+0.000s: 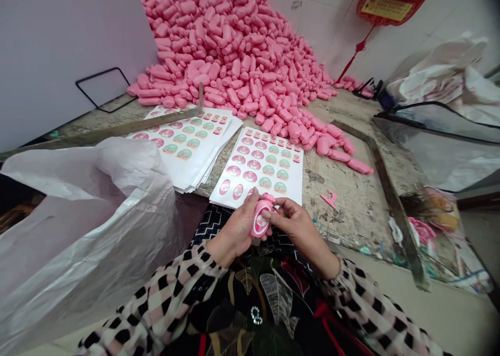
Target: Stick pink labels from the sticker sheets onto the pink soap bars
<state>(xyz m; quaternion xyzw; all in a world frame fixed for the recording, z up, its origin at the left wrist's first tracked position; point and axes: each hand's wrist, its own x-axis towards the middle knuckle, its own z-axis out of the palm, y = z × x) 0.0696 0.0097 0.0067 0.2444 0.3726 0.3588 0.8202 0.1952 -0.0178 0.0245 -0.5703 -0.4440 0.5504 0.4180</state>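
My left hand is wrapped round a small pink plastic bottle, held just above my lap with its narrow end pointing away from me. An oval pink-and-white sticker lies on the bottle's front face. My right hand grips the same bottle from the other side, its thumb pressed on the sticker and its fingers curled at the bottle's edge. Right beyond both hands lies a sheet of stickers with pink ovals, green ovals and small red labels. The back of the bottle is hidden.
A large heap of pink bottles covers the back of the worn table. More sticker sheets are stacked at the left under a wooden strip. A translucent plastic bag stands at left; another wooden strip lies right.
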